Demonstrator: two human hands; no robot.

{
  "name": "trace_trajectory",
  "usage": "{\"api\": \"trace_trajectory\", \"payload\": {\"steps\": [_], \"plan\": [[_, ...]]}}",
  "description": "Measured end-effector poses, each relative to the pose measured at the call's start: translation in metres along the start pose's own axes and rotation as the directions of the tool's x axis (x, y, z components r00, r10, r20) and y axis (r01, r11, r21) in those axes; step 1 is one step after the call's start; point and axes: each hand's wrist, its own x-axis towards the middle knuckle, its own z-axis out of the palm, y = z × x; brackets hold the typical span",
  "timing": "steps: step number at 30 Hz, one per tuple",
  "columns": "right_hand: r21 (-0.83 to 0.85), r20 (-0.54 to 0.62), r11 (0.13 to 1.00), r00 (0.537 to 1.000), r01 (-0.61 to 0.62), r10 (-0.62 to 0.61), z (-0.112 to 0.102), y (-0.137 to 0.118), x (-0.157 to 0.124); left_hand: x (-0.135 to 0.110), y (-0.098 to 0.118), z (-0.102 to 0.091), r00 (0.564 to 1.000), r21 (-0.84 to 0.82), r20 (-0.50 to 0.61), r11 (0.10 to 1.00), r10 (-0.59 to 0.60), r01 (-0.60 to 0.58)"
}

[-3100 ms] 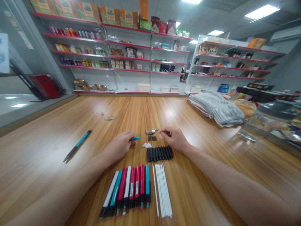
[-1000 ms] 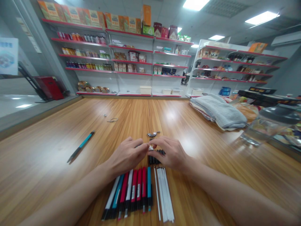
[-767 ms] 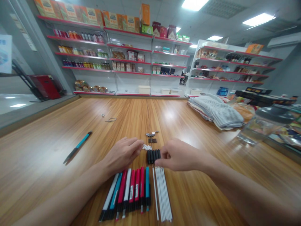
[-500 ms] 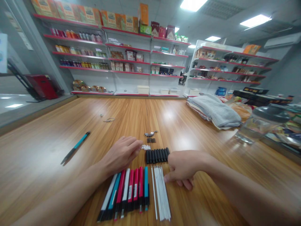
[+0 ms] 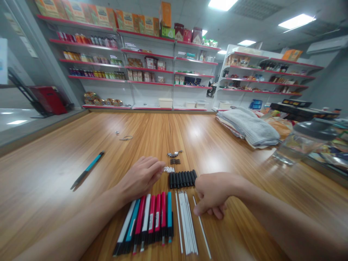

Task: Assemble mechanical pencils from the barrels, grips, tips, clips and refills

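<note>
White refill (image 5: 202,230) pinched, R hand (image 5: 213,192); jar (image 5: 303,146) lidded.

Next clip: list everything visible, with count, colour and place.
pen barrels: about eight, red, teal, white, nearest row
white tubes: several, right of barrels
single white tube: one, angled apart from those
black sleeves: about eight, row beyond tubes
small white pieces: few, beyond sleeves
small dark and metal parts: two clusters, farther back
teal pen: one, far left
striped cloth: one, grey-white, folded, right
clear jar: one, grey lid, right edge
wooden table: one, brown
shelves: white, red-edged, background
left hand: beside white pieces
right hand: curled on single tube
</note>
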Motion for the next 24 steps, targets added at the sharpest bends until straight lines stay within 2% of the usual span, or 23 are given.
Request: {"api": "trace_trajectory", "payload": {"steps": [10,19,22,24], "plan": [[-0.140,-0.072,0.989,0.996,0.041,-0.051,0.000,-0.007,-0.015,-0.001,-0.002,0.004,0.998,-0.024,-0.041,0.999,0.046,-0.047],[-0.247,-0.183,0.967,0.983,-0.060,0.014,0.003,-0.012,-0.020,-0.001,-0.003,0.003,0.999,-0.035,-0.041,0.999,0.026,-0.027],[-0.281,-0.163,0.959,0.986,-0.024,-0.023,0.002,-0.011,-0.022,0.000,-0.002,0.002,0.999,-0.037,-0.039,0.999,0.020,-0.022],[-0.225,-0.148,0.972,0.984,0.064,-0.099,-0.001,-0.010,-0.025,0.000,-0.002,0.003,0.999,-0.039,-0.041,0.999,0.015,-0.016]]}}
